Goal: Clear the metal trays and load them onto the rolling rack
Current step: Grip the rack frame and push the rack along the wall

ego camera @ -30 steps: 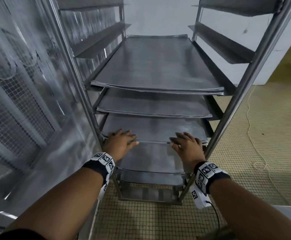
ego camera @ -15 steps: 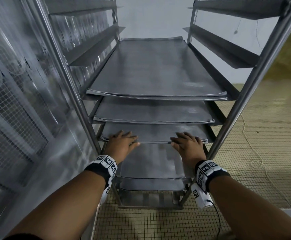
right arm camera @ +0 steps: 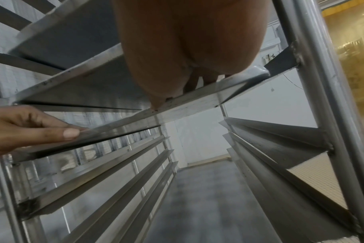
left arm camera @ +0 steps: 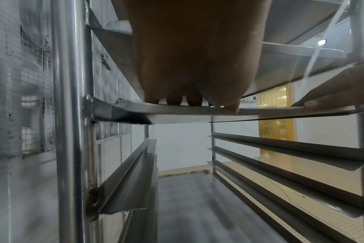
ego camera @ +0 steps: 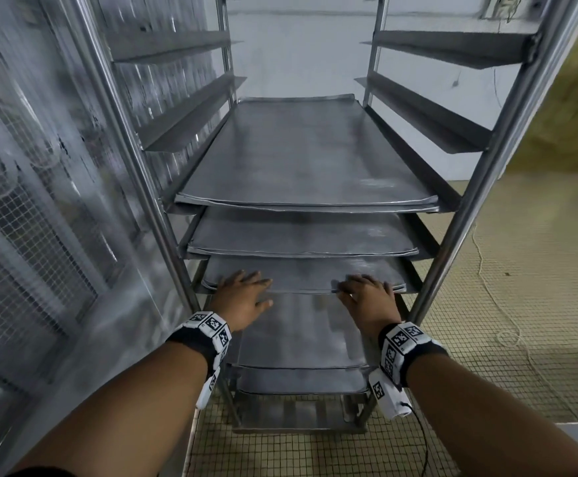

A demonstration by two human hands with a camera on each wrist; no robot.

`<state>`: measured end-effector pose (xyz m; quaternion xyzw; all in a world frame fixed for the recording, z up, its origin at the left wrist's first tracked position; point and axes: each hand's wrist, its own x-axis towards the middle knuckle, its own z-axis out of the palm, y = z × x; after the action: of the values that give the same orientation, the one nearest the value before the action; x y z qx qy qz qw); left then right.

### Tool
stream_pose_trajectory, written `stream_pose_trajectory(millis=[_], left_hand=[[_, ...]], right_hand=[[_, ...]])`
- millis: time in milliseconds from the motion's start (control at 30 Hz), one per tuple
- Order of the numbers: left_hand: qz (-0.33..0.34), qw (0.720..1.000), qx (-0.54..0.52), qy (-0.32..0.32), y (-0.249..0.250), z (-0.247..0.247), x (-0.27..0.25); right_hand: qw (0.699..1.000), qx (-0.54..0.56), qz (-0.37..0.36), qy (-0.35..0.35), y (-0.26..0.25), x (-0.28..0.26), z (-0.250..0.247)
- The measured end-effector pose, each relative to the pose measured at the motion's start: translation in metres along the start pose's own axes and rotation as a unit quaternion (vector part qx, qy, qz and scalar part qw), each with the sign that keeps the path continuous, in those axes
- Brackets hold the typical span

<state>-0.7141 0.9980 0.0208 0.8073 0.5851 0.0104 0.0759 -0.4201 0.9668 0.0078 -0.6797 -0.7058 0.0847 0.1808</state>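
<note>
Lettering: none legible; only black-and-white coded squares on both wristbands [ego camera: 211, 327]. Rolling rack [ego camera: 487, 160] carries metal trays on successive runners (five visible in the head view). Left hand [ego camera: 241, 297] and right hand [ego camera: 370, 299] lie flat, fingers extended, on the front edge of the third tray [ego camera: 301, 275] from the top, one near each front corner, thumbs against its rim.

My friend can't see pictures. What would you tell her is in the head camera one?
Two hands, the left hand and the right hand, rest flat on the front edge of a metal tray in a tall steel rolling rack. Two more trays sit on rails above it and others below; a tiled floor lies to the right.
</note>
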Motion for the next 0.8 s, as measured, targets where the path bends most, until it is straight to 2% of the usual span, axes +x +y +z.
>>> stream_pose_trajectory(millis=[100, 200, 333, 433, 533, 667, 800], left_hand=[[0.021, 0.998, -0.052, 0.027, 0.002, -0.011, -0.010], [0.015, 0.990, -0.097, 0.102, 0.006, -0.030, -0.023], [-0.001, 0.967, -0.145, 0.211, 0.000, -0.068, -0.033], [0.006, 0.938, -0.139, 0.318, 0.000, -0.106, -0.041], [0.012, 0.903, -0.176, 0.391, 0.001, -0.148, -0.051], [-0.008, 0.840, -0.171, 0.514, -0.001, -0.197, -0.056], [-0.082, 0.799, -0.211, 0.557, -0.008, -0.235, -0.055]], right_hand=[[0.998, 0.041, 0.002, 0.043, -0.003, -0.006, -0.018], [0.994, 0.066, 0.033, 0.083, -0.001, -0.009, -0.043], [0.983, 0.074, 0.031, 0.168, -0.004, -0.009, -0.088], [0.965, 0.098, 0.027, 0.241, -0.013, -0.012, -0.131], [0.939, 0.119, 0.026, 0.321, -0.018, -0.012, -0.175], [0.898, 0.156, 0.036, 0.411, -0.012, -0.002, -0.234], [0.870, 0.196, 0.066, 0.447, -0.005, 0.014, -0.276]])
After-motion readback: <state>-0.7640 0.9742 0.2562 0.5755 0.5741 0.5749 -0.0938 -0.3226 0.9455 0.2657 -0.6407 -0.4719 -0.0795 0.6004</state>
